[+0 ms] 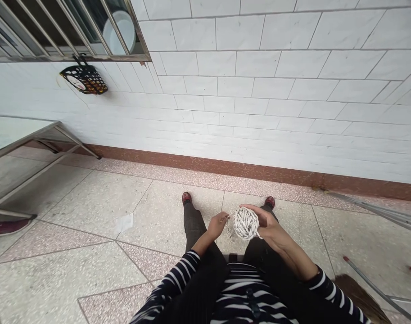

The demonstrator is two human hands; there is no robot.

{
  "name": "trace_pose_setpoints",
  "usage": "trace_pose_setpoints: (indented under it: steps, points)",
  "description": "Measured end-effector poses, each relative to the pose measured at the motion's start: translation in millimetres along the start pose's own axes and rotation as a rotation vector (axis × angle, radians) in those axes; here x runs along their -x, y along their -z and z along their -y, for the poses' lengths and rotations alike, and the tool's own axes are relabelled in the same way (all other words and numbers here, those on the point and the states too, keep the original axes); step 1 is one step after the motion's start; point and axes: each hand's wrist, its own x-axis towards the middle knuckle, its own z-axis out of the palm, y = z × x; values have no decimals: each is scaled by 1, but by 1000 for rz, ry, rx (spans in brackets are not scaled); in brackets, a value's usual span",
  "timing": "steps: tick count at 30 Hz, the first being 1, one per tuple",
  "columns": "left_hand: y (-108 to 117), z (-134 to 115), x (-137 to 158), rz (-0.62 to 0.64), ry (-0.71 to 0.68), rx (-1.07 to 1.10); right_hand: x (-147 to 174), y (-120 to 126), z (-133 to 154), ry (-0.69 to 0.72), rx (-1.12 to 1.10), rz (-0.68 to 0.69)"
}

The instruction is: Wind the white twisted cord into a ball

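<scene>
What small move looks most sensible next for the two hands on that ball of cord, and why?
Probably the left hand should lay the loose strand across the ball of white cord, while the right hand turns it slightly. The right hand cups the ball from the side, and the left pinches a strand at its edge, so one more wrap seems the natural move.

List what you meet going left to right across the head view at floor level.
Dark red shoe → scrap of paper → left hand → ball of white cord → right hand → metal rods.
</scene>
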Motion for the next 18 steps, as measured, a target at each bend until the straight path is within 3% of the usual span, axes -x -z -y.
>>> trace_pose_setpoints:
  steps: [4,8,12,18]
  points:
    - [-5,9,-6,31,97,168,-6,-5,9,11,24,-4]
    - [-6,20,-9,16,194,352,-12,3,19,87,15,-97]
    - [5,22,-10,-86,121,163,-12,12,24,118,12,-115]
    - [8,19,-11,-52,60,6,-4,-9,21,49,-30,77]
